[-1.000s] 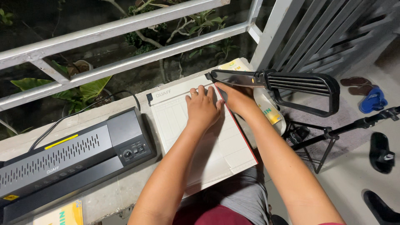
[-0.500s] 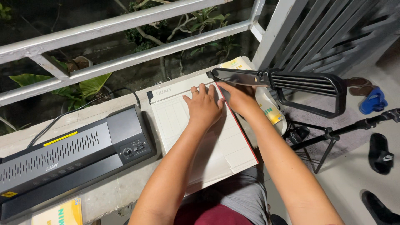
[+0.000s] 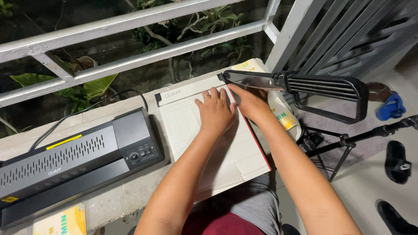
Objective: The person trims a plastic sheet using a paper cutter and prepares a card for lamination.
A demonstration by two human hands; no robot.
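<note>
A sheet of paper [image 3: 204, 130] is being pressed flat under the left hand [image 3: 214, 112], whose fingers are being held spread and open, palm down, gripping nothing. The right hand [image 3: 249, 101] is being laid just beside it at the red cutting edge of a white paper trimmer [image 3: 244, 163]; its fingers are being kept flat on the board rather than closed around anything. The sheet is being held directly beneath both palms, on the upper half of the trimmer's base. The trimmer's blade arm [image 3: 252, 81] is being held raised above the hands, with its black slotted handle [image 3: 328, 89] jutting out to the right. The trimmer is being supported on a concrete ledge [image 3: 113, 191], partly overhanging the person's lap. A black laminator [image 3: 74, 159] is being kept well to the left on the same ledge, and yellow printed packets [image 3: 281, 115] are being seen under the trimmer's far edge. A white metal railing [image 3: 130, 39] and leafy plants [image 3: 87, 85] are being shown behind, with sandals [image 3: 392, 106] and a black tripod [image 3: 348, 141] on the tiled floor at right.
</note>
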